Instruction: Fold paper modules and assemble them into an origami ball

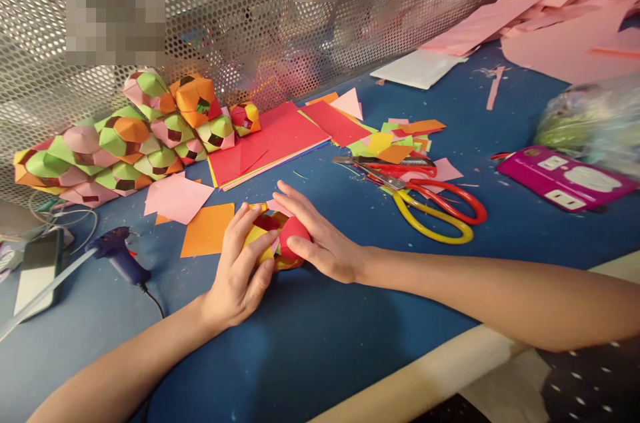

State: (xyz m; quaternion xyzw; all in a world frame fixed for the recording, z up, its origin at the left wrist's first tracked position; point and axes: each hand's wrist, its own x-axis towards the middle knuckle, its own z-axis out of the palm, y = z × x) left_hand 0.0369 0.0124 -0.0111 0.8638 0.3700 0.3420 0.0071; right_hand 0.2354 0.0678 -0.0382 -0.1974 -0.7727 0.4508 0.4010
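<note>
A folded paper ball (pixel 290 236) with red, yellow and pink faces rests on the blue table between my two hands. My left hand (pixel 243 263) grips its left side, with bent fingers over the yellow part. From the right, my right hand (pixel 325 243) presses against the red face with its thumb, its fingers stretched along the far side. Parts of the ball are covered by my fingers. An orange paper square (pixel 205 233) lies just left of my left hand, and pink paper (pixel 180 198) lies behind that.
Finished paper balls (pixel 127 136) are stacked against the perforated metal panel (pixel 240 23). Red paper sheets (pixel 275 136) lie in front of it. Scissors (pixel 425 203) and paper scraps (pixel 395 143) are to the right. A glue gun (pixel 123 256) and phone (pixel 40 270) lie left; a magenta packet (pixel 565 176) lies far right.
</note>
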